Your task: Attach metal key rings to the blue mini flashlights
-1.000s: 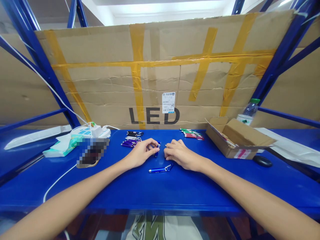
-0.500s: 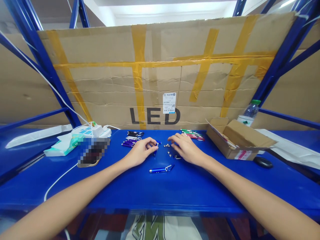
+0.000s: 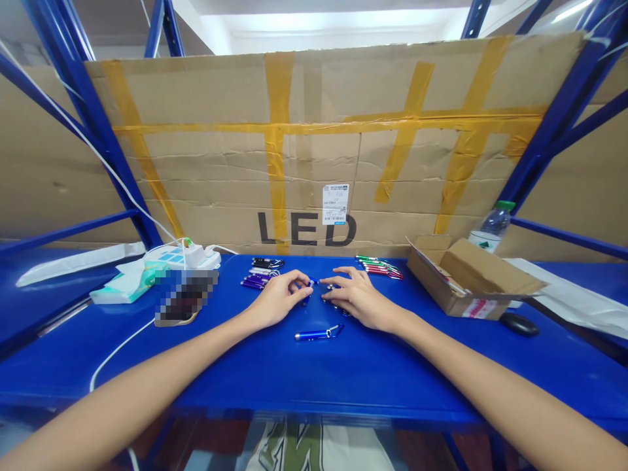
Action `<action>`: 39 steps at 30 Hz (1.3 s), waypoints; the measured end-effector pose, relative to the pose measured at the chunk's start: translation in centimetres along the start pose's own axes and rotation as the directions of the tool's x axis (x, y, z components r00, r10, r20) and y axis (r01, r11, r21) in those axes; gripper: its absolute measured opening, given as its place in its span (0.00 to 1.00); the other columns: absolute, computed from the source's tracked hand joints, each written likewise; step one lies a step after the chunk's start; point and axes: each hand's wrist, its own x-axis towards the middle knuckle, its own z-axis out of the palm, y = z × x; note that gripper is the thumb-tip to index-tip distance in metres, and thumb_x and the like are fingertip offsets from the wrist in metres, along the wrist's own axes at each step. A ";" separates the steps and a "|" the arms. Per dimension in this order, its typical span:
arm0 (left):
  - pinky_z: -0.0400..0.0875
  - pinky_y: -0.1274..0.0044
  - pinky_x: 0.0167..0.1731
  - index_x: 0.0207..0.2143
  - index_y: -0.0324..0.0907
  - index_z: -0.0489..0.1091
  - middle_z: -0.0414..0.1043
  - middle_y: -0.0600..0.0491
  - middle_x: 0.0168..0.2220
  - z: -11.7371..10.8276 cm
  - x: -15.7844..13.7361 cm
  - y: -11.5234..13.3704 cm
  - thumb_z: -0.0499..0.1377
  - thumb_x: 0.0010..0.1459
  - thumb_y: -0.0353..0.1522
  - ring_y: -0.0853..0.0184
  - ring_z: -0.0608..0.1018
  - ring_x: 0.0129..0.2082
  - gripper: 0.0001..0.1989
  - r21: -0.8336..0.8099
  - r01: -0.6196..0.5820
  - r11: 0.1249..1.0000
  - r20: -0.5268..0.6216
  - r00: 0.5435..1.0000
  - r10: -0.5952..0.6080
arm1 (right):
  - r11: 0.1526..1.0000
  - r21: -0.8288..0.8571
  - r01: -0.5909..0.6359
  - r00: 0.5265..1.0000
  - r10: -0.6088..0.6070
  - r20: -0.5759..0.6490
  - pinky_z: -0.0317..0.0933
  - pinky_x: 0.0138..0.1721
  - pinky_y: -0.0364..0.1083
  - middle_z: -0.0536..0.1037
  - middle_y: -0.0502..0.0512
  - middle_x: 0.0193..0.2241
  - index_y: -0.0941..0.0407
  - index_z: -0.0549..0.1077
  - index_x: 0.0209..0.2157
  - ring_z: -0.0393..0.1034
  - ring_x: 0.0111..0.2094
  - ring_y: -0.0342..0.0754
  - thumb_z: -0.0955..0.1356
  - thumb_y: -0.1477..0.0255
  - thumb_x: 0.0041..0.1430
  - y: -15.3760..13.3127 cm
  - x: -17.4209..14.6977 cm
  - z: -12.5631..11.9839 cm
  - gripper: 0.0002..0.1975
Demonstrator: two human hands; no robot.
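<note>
Blue penlight [image 3: 311, 335] lying singly, one blue tube [image 3: 307, 301] in left fingers [image 3: 298, 297], right fingers [image 3: 339, 293] spread

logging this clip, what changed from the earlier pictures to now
The right hand pulled back rightward, baring small discs, then moved left over them again; its fingers are more spread than at first. Whether it took one is unclear. The left hand still holds a blue pen; the loose pen nearer the wearer stayed put.
</note>
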 end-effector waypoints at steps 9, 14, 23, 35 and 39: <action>0.71 0.74 0.37 0.44 0.42 0.76 0.80 0.53 0.35 0.1 -0.1 0.1 0.64 0.64 0.41 0.65 0.78 0.33 0.13 0.023 -0.034 0.999 0.001 0.999 0.034 | 0.987 0.157 0.022 0.998 -0.031 0.055 0.53 0.57 0.59 0.82 0.56 0.47 0.52 0.80 0.44 0.66 0.55 0.58 0.69 0.71 0.73 -2.8 0.2 -1.0 0.05; 0.71 0.74 0.38 0.45 0.42 0.76 0.80 0.52 0.37 0.1 -0.2 0.1 0.64 0.64 0.42 0.65 0.78 0.35 0.14 0.048 -0.037 0.998 0.005 0.999 0.037 | 0.987 0.160 0.014 0.998 -0.023 0.055 0.54 0.53 0.56 0.81 0.55 0.44 0.53 0.76 0.41 0.65 0.50 0.56 0.70 0.73 0.72 -2.9 -0.1 -1.0 0.02; 0.74 0.73 0.39 0.45 0.41 0.75 0.81 0.50 0.40 0.4 -0.6 0.8 0.65 0.64 0.44 0.63 0.81 0.39 0.16 -0.095 -0.038 0.995 0.139 0.989 0.051 | 0.891 0.448 -0.068 0.968 0.168 -0.188 0.63 0.42 0.48 0.78 0.52 0.38 0.52 0.70 0.41 0.70 0.38 0.49 0.66 0.70 0.73 -2.9 0.4 -1.6 0.03; 0.75 0.74 0.41 0.44 0.41 0.77 0.81 0.51 0.38 0.4 -1.1 1.9 0.66 0.64 0.41 0.64 0.81 0.37 0.13 -0.106 -0.113 0.988 0.160 0.979 0.129 | 0.922 0.375 0.099 0.957 0.016 -0.290 0.66 0.48 0.51 0.82 0.56 0.41 0.53 0.77 0.40 0.74 0.43 0.52 0.67 0.67 0.75 -3.4 0.3 -1.0 0.08; 0.75 0.74 0.40 0.43 0.40 0.77 0.82 0.51 0.37 0.5 -1.1 1.6 0.67 0.64 0.41 0.64 0.81 0.36 0.13 -0.099 -0.123 0.987 0.148 0.979 0.137 | 0.944 0.312 0.102 0.964 -0.017 -0.264 0.65 0.48 0.51 0.81 0.57 0.43 0.52 0.76 0.41 0.72 0.45 0.53 0.66 0.67 0.76 -3.4 0.2 -1.2 0.09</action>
